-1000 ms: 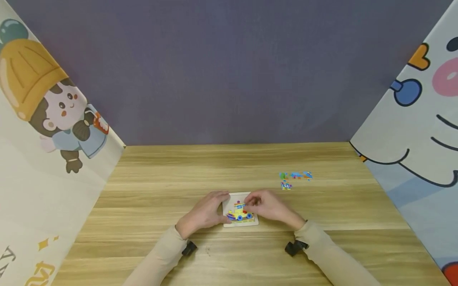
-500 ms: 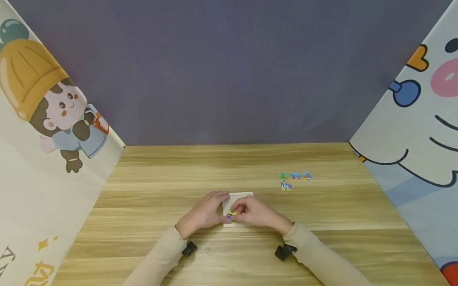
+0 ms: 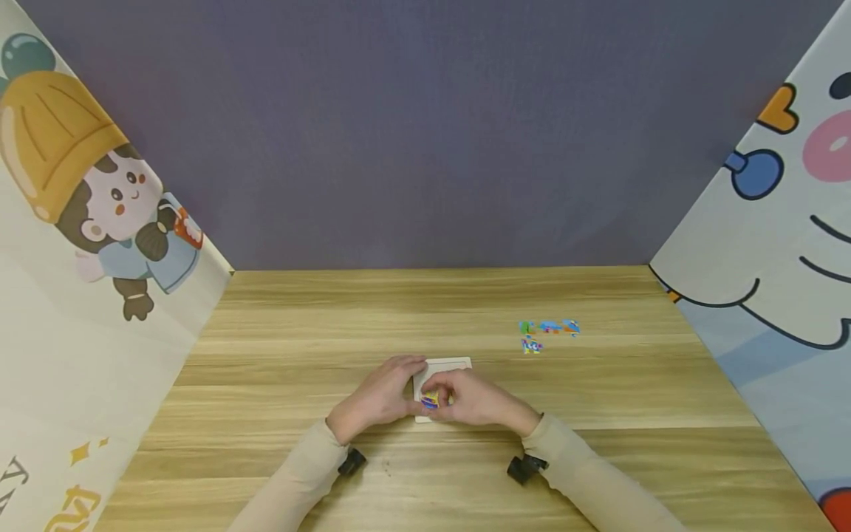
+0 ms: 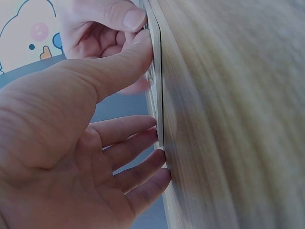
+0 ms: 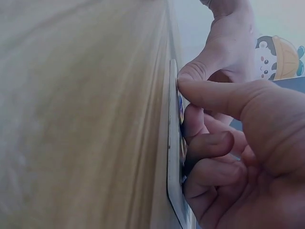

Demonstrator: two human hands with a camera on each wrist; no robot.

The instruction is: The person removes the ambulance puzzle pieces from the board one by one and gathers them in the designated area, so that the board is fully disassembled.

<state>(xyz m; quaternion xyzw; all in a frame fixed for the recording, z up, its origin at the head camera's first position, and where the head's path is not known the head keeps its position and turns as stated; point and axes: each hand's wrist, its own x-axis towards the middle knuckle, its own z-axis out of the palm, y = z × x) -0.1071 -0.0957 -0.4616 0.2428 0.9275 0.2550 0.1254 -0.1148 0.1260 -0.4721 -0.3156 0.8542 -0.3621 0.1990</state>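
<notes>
A white puzzle board (image 3: pixel 447 364) lies on the table in front of me. My left hand (image 3: pixel 379 391) rests along its left edge, fingers fairly straight at the rim. The left thumb (image 4: pixel 128 62) lies over the near left corner. With thumb and curled fingers, my right hand (image 3: pixel 475 395) pinches a yellow, blue and red jigsaw piece (image 3: pixel 431 400) at the board's lower left. In the right wrist view this piece (image 5: pixel 181 109) shows edge-on, close over the board. The right hand hides most of the car picture on the board.
Several loose jigsaw pieces (image 3: pixel 550 326) in blue, green and orange lie on the wooden table (image 3: pixel 299 332), behind and right of the board. A grey panel (image 3: pixel 425 133) closes off the back, with cartoon-printed walls at both sides.
My right hand has moved left from the picture's upper right to its lower left, covering most of the car. The jigsaw piece there now appears tilted. The left hand has stayed put.
</notes>
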